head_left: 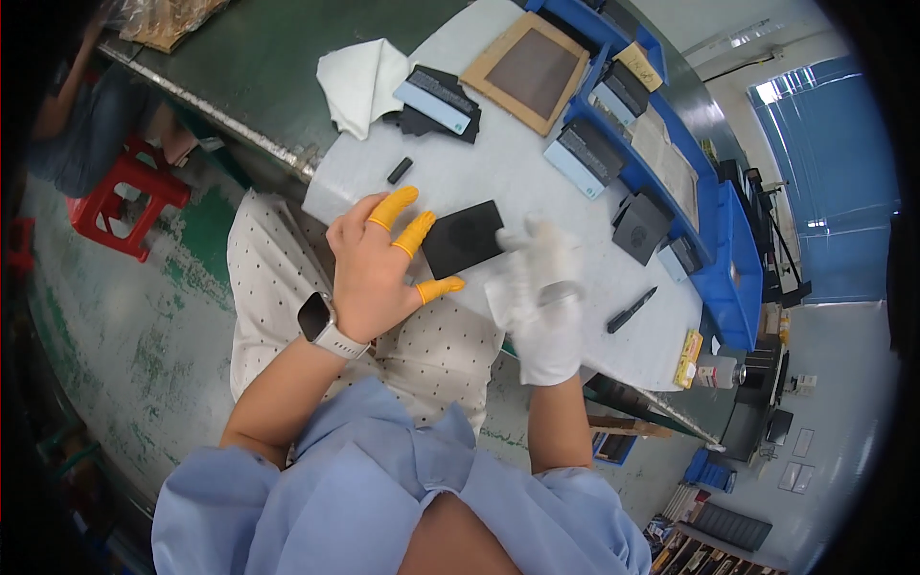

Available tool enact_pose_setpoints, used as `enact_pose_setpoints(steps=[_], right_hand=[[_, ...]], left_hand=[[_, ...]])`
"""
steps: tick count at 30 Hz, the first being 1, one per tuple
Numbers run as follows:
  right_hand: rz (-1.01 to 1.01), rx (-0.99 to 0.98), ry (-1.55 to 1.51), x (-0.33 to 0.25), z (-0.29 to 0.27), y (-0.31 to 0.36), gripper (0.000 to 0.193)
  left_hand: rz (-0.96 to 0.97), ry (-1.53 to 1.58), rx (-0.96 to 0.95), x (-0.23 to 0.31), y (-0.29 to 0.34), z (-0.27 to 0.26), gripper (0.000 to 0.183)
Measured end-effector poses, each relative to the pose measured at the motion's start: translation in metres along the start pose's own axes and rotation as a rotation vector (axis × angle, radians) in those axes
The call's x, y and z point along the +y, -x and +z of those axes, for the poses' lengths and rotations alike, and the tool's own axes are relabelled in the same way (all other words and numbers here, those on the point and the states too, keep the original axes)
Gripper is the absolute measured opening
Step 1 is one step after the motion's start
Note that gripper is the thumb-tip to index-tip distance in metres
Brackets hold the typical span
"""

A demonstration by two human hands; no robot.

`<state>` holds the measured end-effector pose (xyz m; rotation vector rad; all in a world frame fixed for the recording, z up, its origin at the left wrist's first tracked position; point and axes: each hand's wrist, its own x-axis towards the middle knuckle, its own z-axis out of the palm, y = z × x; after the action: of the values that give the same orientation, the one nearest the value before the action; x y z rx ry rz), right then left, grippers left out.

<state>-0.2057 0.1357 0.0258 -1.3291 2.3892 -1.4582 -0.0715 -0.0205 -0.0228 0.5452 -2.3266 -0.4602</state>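
Note:
My left hand [372,251], with yellow finger cots on the thumb and two fingers, grips the left side of a flat black rectangular panel [464,236]. A faint round mark shows in the middle of the panel. At the panel's right edge is my right hand [542,299], in a white glove. Motion smears its fingers, so I cannot tell whether they hold anything. Just beyond my left fingers lies a small black block [401,171] on the white table covering [479,171].
Beyond sit a white cloth [360,84], black panels under a light blue box [436,100], and a brown frame [529,69]. Blue trays [736,264] line the right. A black pen [632,310] lies nearer. At left, a person sits by a red stool [129,203].

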Motion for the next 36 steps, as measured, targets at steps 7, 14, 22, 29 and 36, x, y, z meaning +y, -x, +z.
enact_pose_setpoints(steps=[7, 14, 22, 29, 36], right_hand=[[-0.336, -0.323, 0.362, 0.005, 0.005, -0.004, 0.030], [-0.313, -0.212, 0.598, 0.014, 0.005, -0.006, 0.018], [-0.282, -0.330, 0.484, 0.014, 0.006, 0.009, 0.031], [-0.206, -0.323, 0.488, 0.012, 0.001, 0.005, 0.028], [-0.215, -0.278, 0.433, 0.018, 0.003, 0.008, 0.031]], left_hand=[[0.019, -0.116, -0.019, -0.010, 0.003, 0.019, 0.069], [0.003, -0.111, -0.003, -0.007, 0.001, 0.021, 0.065], [0.040, -0.170, -0.024, -0.012, 0.005, 0.020, 0.066], [0.000, -0.089, -0.002, -0.011, 0.004, 0.021, 0.066], [0.008, -0.088, 0.030, -0.012, 0.005, 0.022, 0.063]])
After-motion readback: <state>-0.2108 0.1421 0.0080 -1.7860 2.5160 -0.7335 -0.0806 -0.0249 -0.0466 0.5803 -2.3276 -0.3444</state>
